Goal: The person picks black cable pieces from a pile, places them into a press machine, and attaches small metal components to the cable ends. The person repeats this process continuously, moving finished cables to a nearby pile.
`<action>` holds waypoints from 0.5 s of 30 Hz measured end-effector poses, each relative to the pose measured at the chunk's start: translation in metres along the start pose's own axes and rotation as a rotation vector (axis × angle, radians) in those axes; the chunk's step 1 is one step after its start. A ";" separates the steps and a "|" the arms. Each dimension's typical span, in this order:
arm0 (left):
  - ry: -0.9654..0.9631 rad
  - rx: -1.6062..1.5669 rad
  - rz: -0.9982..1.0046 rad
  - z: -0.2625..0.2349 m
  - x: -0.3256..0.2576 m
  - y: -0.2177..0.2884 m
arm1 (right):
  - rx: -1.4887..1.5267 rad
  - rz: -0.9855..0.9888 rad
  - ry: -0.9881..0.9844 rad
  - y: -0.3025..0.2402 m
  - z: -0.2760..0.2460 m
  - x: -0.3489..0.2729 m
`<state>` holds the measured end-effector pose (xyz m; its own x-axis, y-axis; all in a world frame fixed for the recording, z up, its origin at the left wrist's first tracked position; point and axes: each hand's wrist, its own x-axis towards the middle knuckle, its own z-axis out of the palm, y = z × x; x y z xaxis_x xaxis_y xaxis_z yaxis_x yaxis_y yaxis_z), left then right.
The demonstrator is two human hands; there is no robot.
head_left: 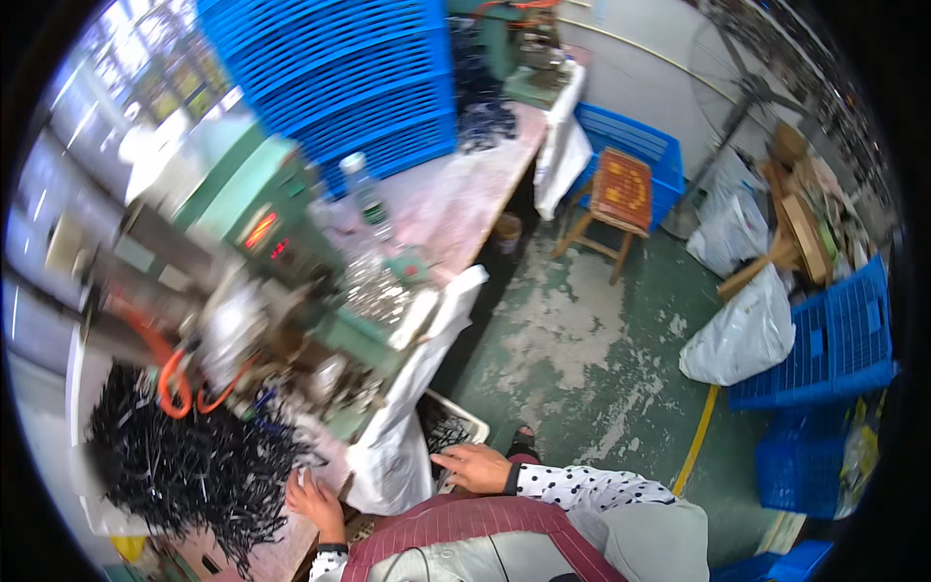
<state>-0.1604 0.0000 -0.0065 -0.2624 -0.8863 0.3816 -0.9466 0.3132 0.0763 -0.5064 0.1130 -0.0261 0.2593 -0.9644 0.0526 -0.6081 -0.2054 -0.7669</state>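
Note:
My left hand (315,504) rests on the pinkish worktop at the near edge of a large pile of thin black strips (194,461). Its fingers are apart, with their tips beside the strips, and I see nothing held in them. Over a white bin (473,419) below the table edge is my right hand (475,468), index finger stretched out to the left. Dark strips lie in that bin. No held piece shows in the right hand. Beyond the pile stands a green machine (281,218) with a lit red display, blurred in part, and an orange hose (175,383).
Stacked blue crates (359,87) and a clear plastic bottle (367,199) stand farther along the bench. A white sheet (393,470) hangs from the table edge. To the right are a wooden stool (621,189), a standing fan (752,92), white bags (742,335) and more blue crates (824,339).

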 end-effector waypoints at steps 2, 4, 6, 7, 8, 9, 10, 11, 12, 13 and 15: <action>-0.129 -0.074 0.296 -0.012 0.016 0.061 | -0.071 0.190 0.009 0.034 -0.049 -0.056; -0.202 0.039 0.462 0.008 0.039 0.109 | -0.161 0.305 0.151 0.060 -0.086 -0.111; -0.272 0.172 0.405 0.034 0.065 0.149 | -0.130 0.551 0.266 0.089 -0.114 -0.157; -0.321 0.213 0.321 0.040 0.078 0.170 | -0.097 0.646 0.368 0.091 -0.132 -0.180; -0.357 0.274 0.200 0.038 0.080 0.189 | -0.090 0.720 0.431 0.096 -0.134 -0.204; -0.359 0.299 0.158 0.045 0.071 0.192 | -0.089 0.793 0.482 0.098 -0.129 -0.233; -0.381 0.338 0.169 0.046 0.067 0.193 | -0.054 0.866 0.451 0.096 -0.128 -0.257; -0.397 0.385 0.177 0.043 0.067 0.191 | -0.014 0.929 0.420 0.092 -0.123 -0.278; -0.456 0.406 0.134 0.043 0.070 0.192 | -0.022 0.981 0.345 0.090 -0.111 -0.300; -0.477 0.420 0.119 0.044 0.071 0.195 | -0.011 1.003 0.311 0.086 -0.098 -0.321; -0.526 0.449 0.096 0.038 0.068 0.197 | 0.057 1.002 0.252 0.072 -0.090 -0.345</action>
<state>-0.3717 -0.0122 -0.0008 -0.2976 -0.9446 -0.1382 -0.8707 0.3279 -0.3665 -0.7070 0.4161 -0.0416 -0.5146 -0.6969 -0.4995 -0.4202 0.7127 -0.5617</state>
